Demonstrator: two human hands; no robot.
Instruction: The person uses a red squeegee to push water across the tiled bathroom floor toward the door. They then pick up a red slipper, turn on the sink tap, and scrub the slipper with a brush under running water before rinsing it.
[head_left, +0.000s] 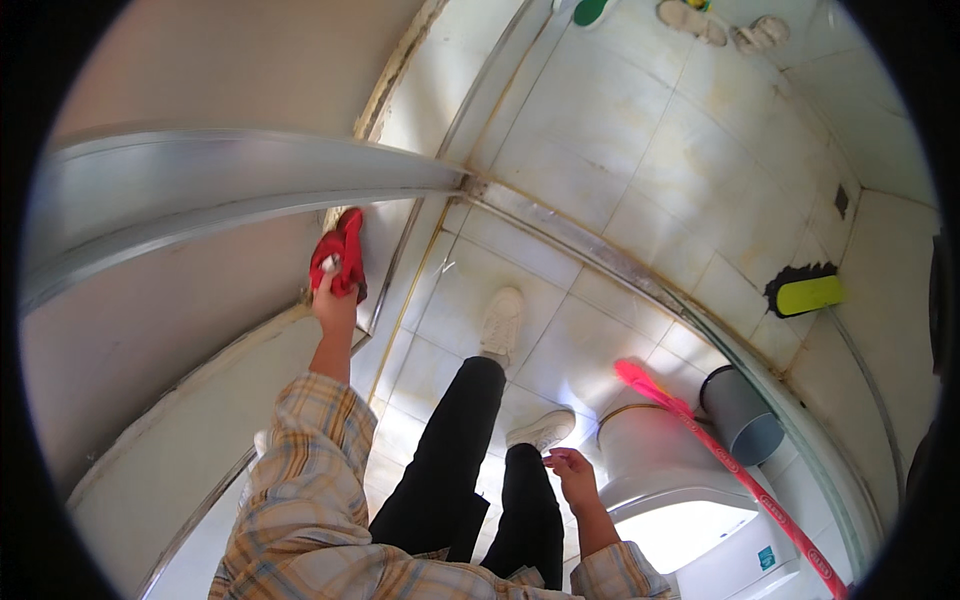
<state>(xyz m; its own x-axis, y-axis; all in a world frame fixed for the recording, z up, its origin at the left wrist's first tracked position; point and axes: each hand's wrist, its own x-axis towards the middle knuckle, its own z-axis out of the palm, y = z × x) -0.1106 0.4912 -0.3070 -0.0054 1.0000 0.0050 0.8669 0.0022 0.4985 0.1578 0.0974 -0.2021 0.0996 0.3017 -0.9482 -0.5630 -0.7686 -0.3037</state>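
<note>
My left hand (335, 300) grips a bunched red cloth (346, 251) on the white ledge (386, 244) at the foot of the wall. Part of the cloth is hidden beneath my fingers, and a small whitish patch shows near my fingertips. Just beyond the cloth, a metal-framed glass partition (247, 169) meets the ledge. My right hand (576, 480) hangs in front of my right leg, fingers curled inward, with nothing visible in it. Below it stands a white shoe (541, 430) on the tiled floor (540, 330).
To the right, a pink-handled pole (739, 472) leans across a white toilet (660, 450) beside a grey bin (742, 416). A metal floor track (570, 232) crosses ahead. Beyond it lie a yellow-green brush head (810, 296) and several pieces of footwear (690, 22).
</note>
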